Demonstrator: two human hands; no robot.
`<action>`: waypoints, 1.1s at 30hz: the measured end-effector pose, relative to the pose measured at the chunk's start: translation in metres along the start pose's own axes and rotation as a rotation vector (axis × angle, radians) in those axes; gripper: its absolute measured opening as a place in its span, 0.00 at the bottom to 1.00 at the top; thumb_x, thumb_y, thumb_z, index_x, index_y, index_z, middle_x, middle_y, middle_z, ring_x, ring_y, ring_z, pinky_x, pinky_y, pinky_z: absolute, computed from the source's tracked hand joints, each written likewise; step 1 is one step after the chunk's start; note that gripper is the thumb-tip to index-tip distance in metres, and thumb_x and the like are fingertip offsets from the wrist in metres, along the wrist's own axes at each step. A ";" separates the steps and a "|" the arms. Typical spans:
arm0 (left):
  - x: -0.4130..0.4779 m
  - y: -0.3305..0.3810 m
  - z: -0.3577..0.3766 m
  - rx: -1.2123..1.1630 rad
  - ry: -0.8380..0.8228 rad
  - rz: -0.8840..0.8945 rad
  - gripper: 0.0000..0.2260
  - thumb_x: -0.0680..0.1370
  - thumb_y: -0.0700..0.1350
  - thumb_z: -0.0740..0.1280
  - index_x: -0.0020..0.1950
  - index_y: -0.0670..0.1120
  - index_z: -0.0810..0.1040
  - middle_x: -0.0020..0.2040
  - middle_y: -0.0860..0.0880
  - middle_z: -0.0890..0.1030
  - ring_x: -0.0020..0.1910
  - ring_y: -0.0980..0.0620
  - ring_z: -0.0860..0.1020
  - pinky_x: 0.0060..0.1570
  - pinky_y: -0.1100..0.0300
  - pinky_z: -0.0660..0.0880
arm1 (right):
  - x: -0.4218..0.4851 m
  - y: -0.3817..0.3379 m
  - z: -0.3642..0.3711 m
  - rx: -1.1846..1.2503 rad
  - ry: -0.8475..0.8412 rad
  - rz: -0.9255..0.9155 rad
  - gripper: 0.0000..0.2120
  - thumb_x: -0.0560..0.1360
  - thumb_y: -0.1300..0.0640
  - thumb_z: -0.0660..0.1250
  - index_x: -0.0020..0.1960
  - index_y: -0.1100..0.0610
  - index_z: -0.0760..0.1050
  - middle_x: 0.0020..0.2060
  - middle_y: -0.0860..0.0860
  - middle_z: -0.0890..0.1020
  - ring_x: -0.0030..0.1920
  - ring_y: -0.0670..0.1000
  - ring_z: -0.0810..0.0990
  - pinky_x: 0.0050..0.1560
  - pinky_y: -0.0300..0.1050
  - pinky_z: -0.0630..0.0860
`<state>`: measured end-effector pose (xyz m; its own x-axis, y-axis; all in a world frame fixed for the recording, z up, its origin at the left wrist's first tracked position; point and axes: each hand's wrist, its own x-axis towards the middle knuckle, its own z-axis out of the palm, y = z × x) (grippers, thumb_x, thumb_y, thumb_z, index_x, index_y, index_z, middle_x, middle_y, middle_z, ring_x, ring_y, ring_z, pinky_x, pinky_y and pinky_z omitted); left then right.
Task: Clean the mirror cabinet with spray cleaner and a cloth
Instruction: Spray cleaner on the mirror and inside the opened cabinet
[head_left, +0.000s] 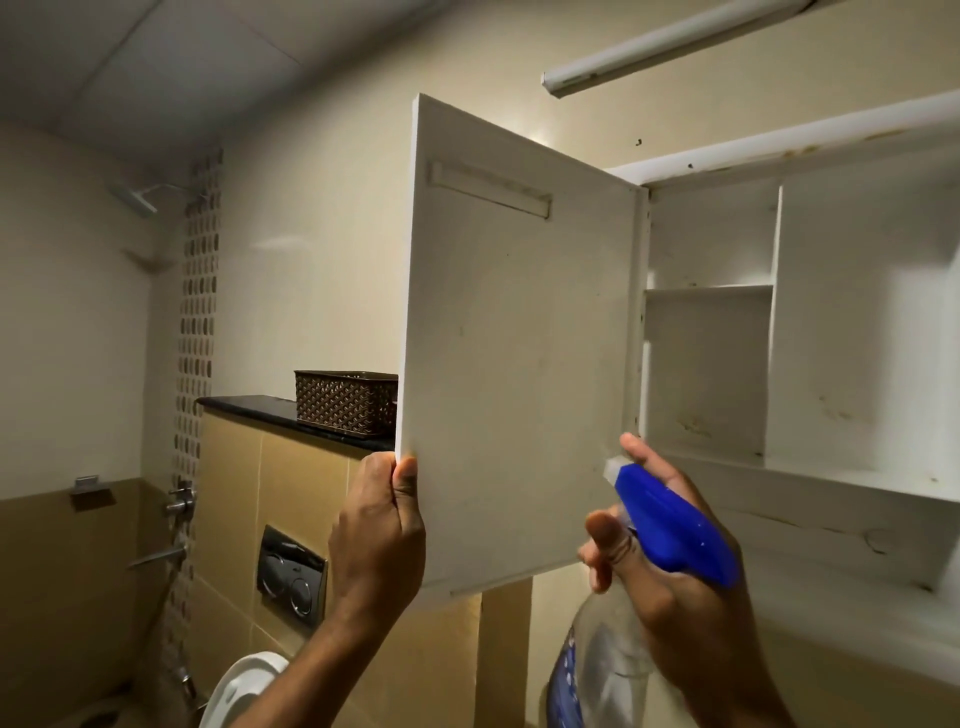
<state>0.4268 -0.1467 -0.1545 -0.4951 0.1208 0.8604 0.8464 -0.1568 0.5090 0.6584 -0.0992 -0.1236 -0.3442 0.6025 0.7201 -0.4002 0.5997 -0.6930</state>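
My left hand (376, 525) pinches the lower free corner of the door (519, 338), thumb on its inner face, holding it swung open. My right hand (675, 592) is wrapped round the neck of the spray bottle (670, 525), whose nozzle sits close to the door's inner face near the bottom edge. I judge the task barely begun. I see no wet streaks on the door, and the cabinet (857, 322) beside it shows brown marks along its top edge and on the floor of its lower left compartment. The mirror side faces away, so I cannot tell its state. No cloth is in view, so I take all the wiping as left to do. A basket (345, 402) sits on the dark ledge (244, 405) behind the door's free edge, and a tube light (675, 47) hangs above the cabinet. Neither looks to block the spray.
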 end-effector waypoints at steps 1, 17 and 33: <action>0.001 0.000 -0.001 0.003 0.001 -0.002 0.23 0.78 0.65 0.48 0.49 0.48 0.72 0.44 0.53 0.76 0.38 0.55 0.77 0.31 0.52 0.80 | 0.000 -0.001 0.003 0.018 -0.011 0.006 0.32 0.67 0.58 0.70 0.70 0.46 0.69 0.38 0.55 0.84 0.35 0.54 0.83 0.35 0.44 0.81; 0.052 0.026 0.004 0.032 0.055 0.047 0.15 0.81 0.58 0.49 0.39 0.54 0.65 0.34 0.52 0.70 0.32 0.53 0.70 0.29 0.55 0.71 | 0.028 -0.018 0.015 -0.052 0.071 -0.083 0.28 0.69 0.52 0.71 0.69 0.49 0.71 0.38 0.51 0.85 0.35 0.49 0.84 0.38 0.39 0.80; 0.053 0.018 0.005 0.026 0.073 0.079 0.14 0.81 0.57 0.50 0.39 0.56 0.65 0.33 0.54 0.71 0.29 0.55 0.70 0.26 0.61 0.67 | 0.057 -0.005 -0.010 0.017 0.343 -0.083 0.25 0.67 0.46 0.71 0.58 0.61 0.76 0.30 0.55 0.81 0.28 0.50 0.78 0.33 0.39 0.77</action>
<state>0.4172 -0.1381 -0.0997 -0.4385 0.0376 0.8979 0.8878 -0.1371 0.4393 0.6494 -0.0620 -0.0795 -0.0058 0.6955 0.7185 -0.4299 0.6470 -0.6298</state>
